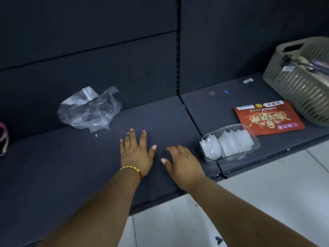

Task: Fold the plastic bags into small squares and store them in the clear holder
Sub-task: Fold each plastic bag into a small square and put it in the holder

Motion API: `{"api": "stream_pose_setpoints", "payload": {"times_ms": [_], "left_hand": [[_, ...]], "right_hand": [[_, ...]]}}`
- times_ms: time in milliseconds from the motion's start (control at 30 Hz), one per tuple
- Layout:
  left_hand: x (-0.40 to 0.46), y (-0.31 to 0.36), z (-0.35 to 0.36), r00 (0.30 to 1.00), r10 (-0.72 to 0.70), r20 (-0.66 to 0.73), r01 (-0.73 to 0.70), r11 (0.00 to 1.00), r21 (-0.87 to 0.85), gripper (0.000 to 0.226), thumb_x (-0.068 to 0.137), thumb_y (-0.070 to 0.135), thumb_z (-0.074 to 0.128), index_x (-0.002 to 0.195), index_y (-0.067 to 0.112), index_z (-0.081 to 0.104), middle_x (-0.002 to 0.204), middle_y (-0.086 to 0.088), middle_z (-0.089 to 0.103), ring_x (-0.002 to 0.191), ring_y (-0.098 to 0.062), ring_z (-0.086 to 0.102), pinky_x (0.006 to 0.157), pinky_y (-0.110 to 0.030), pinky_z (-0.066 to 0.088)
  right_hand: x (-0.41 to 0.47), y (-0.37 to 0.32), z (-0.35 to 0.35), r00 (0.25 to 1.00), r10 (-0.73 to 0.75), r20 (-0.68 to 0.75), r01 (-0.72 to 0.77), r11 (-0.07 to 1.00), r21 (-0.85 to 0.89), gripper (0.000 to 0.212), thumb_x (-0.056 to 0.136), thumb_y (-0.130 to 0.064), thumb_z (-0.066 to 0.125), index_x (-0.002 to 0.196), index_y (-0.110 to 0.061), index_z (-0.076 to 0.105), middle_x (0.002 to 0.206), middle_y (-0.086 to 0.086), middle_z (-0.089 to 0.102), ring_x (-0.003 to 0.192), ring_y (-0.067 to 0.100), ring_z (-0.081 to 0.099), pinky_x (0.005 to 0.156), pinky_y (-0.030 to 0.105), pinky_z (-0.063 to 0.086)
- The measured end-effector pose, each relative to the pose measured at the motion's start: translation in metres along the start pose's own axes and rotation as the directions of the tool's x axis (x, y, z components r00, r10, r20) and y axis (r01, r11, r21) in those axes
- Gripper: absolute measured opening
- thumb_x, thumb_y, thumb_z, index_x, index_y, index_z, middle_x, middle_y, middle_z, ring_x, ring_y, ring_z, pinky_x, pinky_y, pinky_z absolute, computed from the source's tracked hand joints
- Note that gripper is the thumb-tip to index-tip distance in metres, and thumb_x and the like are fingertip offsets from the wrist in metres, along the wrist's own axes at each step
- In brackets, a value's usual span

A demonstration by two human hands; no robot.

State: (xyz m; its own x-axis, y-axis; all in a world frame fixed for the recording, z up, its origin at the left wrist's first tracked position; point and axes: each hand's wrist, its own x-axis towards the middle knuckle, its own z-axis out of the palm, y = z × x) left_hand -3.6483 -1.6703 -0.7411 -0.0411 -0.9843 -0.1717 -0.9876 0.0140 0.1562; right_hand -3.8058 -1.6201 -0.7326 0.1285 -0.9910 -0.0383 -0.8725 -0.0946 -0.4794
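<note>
The clear holder (pixel 230 144) sits at centre right of the frame, near the front edge of the dark shelf (pixel 89 166), and it is packed with folded white squares (pixel 229 143) standing on edge in a row. Behind it lies a red printed packet (pixel 268 118), flat and upside down to me, and beyond that, at the right edge, a beige slatted basket (pixel 302 82) — cut off by the frame, with things inside that I cannot make out.

My left hand (pixel 137 152) lies flat on the shelf with fingers spread, holding nothing; a gold bracelet (pixel 130 169) circles the wrist. My right hand (pixel 181 161) rests just beside it, fingers relaxed and pointing left, also empty.

A crumpled clear plastic bag (pixel 90 111) sits in the left-centre, well apart from both hands, against the dark back panel (pixel 89 50).

At the far left edge something pink (pixel 3 132) is mostly cut off. Small scraps (pixel 247 81) dot the shelf at upper right — too small to tell. Pale floor tiles (pixel 258 202) show below.
</note>
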Motion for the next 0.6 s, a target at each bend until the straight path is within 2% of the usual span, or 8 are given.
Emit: {"api": "stream_pose_setpoints", "payload": {"times_ms": [67, 167, 233, 300, 367, 433, 533, 600], "left_hand": [[0.005, -0.033, -0.008, 0.992, -0.113, -0.054, 0.113, 0.994, 0.003, 0.066, 0.100, 0.053, 0.029, 0.157, 0.024, 0.012, 0.161, -0.021, -0.007, 0.150, -0.033, -0.003, 0.121, -0.046, -0.008], [0.020, -0.071, -0.030, 0.955, -0.207, -0.213, 0.204, 0.978, -0.035, 0.060, 0.099, 0.047, 0.040, 0.153, 0.022, 0.028, 0.160, -0.024, -0.003, 0.148, -0.039, 0.001, 0.120, -0.049, -0.005], [0.038, -0.093, -0.052, 0.914, -0.233, -0.333, 0.227, 0.972, -0.058, 0.053, 0.097, 0.040, 0.050, 0.145, 0.021, 0.042, 0.160, -0.023, -0.002, 0.147, -0.042, 0.003, 0.119, -0.050, -0.005], [0.057, -0.112, -0.076, 0.873, -0.240, -0.425, 0.237, 0.970, -0.060, 0.044, 0.093, 0.035, 0.057, 0.134, 0.020, 0.056, 0.161, -0.021, 0.000, 0.147, -0.042, 0.003, 0.119, -0.051, -0.004], [0.075, -0.123, -0.101, 0.852, -0.259, -0.454, 0.261, 0.963, -0.060, 0.036, 0.091, 0.037, 0.059, 0.121, 0.020, 0.066, 0.162, -0.018, 0.000, 0.148, -0.041, 0.002, 0.120, -0.052, -0.002], [0.096, -0.131, -0.120, 0.887, -0.325, -0.329, 0.329, 0.943, -0.044, 0.044, 0.090, 0.051, 0.054, 0.124, 0.024, 0.066, 0.163, -0.013, 0.005, 0.149, -0.036, 0.001, 0.119, -0.052, -0.002], [0.115, -0.134, -0.139, 0.889, -0.458, 0.023, 0.457, 0.889, 0.022, 0.093, 0.069, 0.080, 0.034, 0.137, 0.018, 0.054, 0.151, -0.011, 0.039, 0.143, -0.035, 0.026, 0.119, -0.053, 0.014], [0.110, -0.127, -0.140, 0.906, -0.422, 0.037, 0.423, 0.901, -0.096, 0.081, 0.077, 0.071, 0.042, 0.127, 0.009, 0.060, 0.133, -0.017, 0.056, 0.128, -0.038, 0.046, 0.114, -0.048, 0.028]], "right_hand": [[-0.001, -0.009, 0.020, 0.966, 0.021, 0.258, -0.006, 0.998, -0.058, 0.060, 0.100, -0.052, 0.036, 0.149, -0.018, 0.031, 0.156, 0.007, 0.029, 0.145, 0.027, 0.023, 0.117, 0.042, 0.023], [0.001, -0.017, 0.039, 0.881, 0.060, 0.469, 0.032, 0.982, -0.187, 0.071, 0.097, -0.064, 0.025, 0.156, -0.027, 0.011, 0.164, 0.002, -0.007, 0.150, 0.025, -0.012, 0.121, 0.049, -0.004], [0.003, -0.020, 0.043, 0.849, 0.075, 0.524, 0.058, 0.971, -0.232, 0.081, 0.090, -0.074, 0.014, 0.156, -0.029, 0.003, 0.163, 0.002, -0.016, 0.148, 0.027, -0.020, 0.119, 0.052, -0.010], [0.003, -0.020, 0.041, 0.841, 0.060, 0.538, 0.080, 0.969, -0.233, 0.105, 0.066, -0.084, -0.007, 0.156, -0.031, -0.001, 0.162, 0.002, -0.019, 0.147, 0.028, -0.022, 0.119, 0.052, -0.011], [0.002, -0.020, 0.038, 0.838, 0.051, 0.544, 0.092, 0.968, -0.233, 0.120, 0.046, -0.081, -0.017, 0.155, -0.031, -0.003, 0.162, 0.002, -0.020, 0.147, 0.028, -0.023, 0.119, 0.051, -0.012], [0.000, -0.020, 0.039, 0.839, 0.047, 0.542, 0.097, 0.967, -0.235, 0.122, 0.044, -0.080, -0.017, 0.155, -0.031, -0.003, 0.162, 0.002, -0.020, 0.147, 0.028, -0.024, 0.118, 0.052, -0.013], [0.000, -0.021, 0.037, 0.829, 0.057, 0.557, 0.091, 0.967, -0.236, 0.118, 0.050, -0.085, -0.012, 0.155, -0.031, -0.004, 0.161, 0.003, -0.021, 0.146, 0.028, -0.024, 0.118, 0.052, -0.013], [0.001, -0.021, 0.036, 0.820, 0.071, 0.568, 0.088, 0.965, -0.248, 0.100, 0.072, -0.086, 0.004, 0.155, -0.031, -0.003, 0.162, 0.002, -0.020, 0.147, 0.028, -0.024, 0.118, 0.052, -0.012]]}}
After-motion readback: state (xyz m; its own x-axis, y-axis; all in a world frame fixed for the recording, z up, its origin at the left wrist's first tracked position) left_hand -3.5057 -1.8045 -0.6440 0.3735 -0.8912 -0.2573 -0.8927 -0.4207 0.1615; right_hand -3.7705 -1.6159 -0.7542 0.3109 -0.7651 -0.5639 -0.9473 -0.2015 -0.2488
